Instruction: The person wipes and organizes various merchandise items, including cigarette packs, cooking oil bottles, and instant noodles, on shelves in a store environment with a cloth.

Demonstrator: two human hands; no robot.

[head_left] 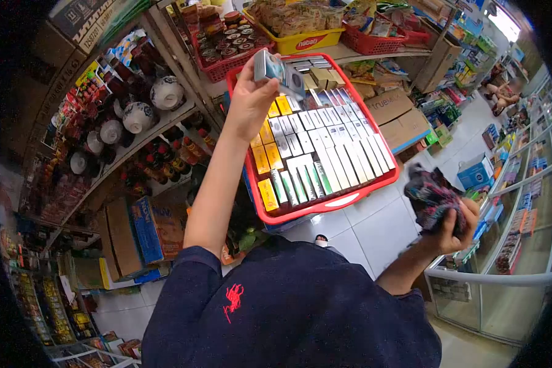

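My left hand [254, 104] is raised over the far left part of a red plastic basket [383, 184], its fingers closed round a pale blue-and-white cigarette pack [267, 66]. A grey pack [293, 81] shows just beside the fingers, overlapping the held one in this view. Upright rows of cigarette packs [322, 138] fill the basket, mostly white, with yellow ones [267, 195] along the left and green-and-white ones near the front. Off to the right, my right hand [462, 227] grips a crumpled dark rag [432, 195] with pink and grey flecks, away from the basket.
Shelves on the left carry patterned bowls [140, 116] and sauce bottles. Behind the basket stand a red crate of jars [233, 46] and a yellow snack tray [306, 42]. A cardboard box [392, 116] lies right of it. A glass display case [503, 294] curves along the right; a person [503, 92] sits far back.
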